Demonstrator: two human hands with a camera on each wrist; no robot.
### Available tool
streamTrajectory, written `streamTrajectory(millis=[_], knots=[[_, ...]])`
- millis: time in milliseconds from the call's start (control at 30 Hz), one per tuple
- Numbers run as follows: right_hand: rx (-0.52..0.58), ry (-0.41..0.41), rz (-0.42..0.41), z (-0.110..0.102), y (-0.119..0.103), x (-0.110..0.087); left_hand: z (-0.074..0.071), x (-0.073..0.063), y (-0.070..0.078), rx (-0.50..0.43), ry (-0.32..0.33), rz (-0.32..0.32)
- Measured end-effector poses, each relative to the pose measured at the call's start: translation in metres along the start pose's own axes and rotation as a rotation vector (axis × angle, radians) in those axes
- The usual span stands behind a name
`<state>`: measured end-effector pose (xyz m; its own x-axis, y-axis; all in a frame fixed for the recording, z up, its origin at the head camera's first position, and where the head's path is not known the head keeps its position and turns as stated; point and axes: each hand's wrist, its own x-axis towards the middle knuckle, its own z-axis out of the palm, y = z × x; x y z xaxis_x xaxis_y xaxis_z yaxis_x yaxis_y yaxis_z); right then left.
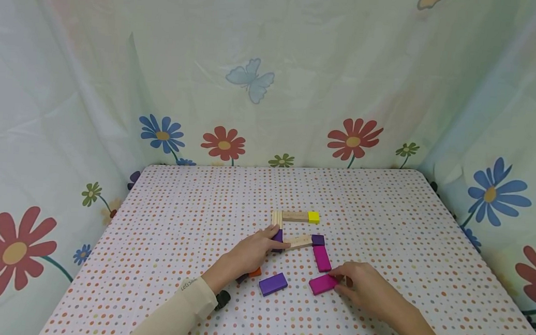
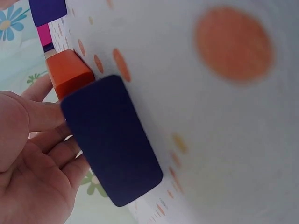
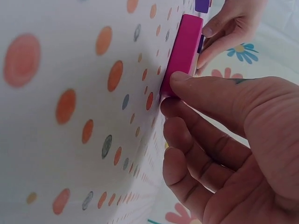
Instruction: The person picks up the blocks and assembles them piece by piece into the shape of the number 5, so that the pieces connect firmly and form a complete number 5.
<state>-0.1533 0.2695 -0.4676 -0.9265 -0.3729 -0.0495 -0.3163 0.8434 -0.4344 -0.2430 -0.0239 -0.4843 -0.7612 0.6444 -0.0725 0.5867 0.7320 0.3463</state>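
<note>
My left hand point(image 1: 254, 249) is at the row of blocks mid-table, its forefinger and thumb pinching a dark purple block point(image 1: 278, 235). Part of that block is hidden by the fingers. With thumb and fingertips, my right hand point(image 1: 362, 285) pinches the right end of a magenta block point(image 1: 322, 284), which lies low over the table in the right wrist view. Just beyond it is a second magenta block point(image 1: 322, 258), whose far end meets a small dark purple block point(image 1: 318, 240). A plain wooden block point(image 1: 299, 242) runs from there towards my left hand.
Farther back, plain wooden blocks point(image 1: 277, 218) adjoin another wooden block point(image 1: 295, 216) with a yellow block point(image 1: 313, 217) at its end. A loose purple block point(image 1: 273, 284) lies between the hands. Beneath my left wrist are an orange block point(image 2: 70, 72) and a dark blue block point(image 2: 112, 140).
</note>
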Motion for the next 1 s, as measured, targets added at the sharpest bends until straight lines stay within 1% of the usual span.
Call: streamTrajectory(millis=[133,300,667,867,1000], knots=[[0.000,0.004,-0.005,0.000,0.000,0.001,0.000,0.000,0.000,0.004,0.000,0.003],[-0.013,0.003,0.008,0.000,-0.001,0.002,-0.001,-0.001,0.000,0.004,0.000,0.006],[-0.022,0.001,0.014,0.000,-0.003,0.005,-0.001,-0.001,0.001,0.005,-0.011,-0.010],[-0.036,-0.012,0.038,-0.008,-0.004,0.007,-0.001,-0.001,0.001,-0.002,-0.013,-0.012],[-0.045,0.012,0.026,-0.016,0.000,0.009,-0.001,-0.001,0.001,0.000,-0.014,-0.008]])
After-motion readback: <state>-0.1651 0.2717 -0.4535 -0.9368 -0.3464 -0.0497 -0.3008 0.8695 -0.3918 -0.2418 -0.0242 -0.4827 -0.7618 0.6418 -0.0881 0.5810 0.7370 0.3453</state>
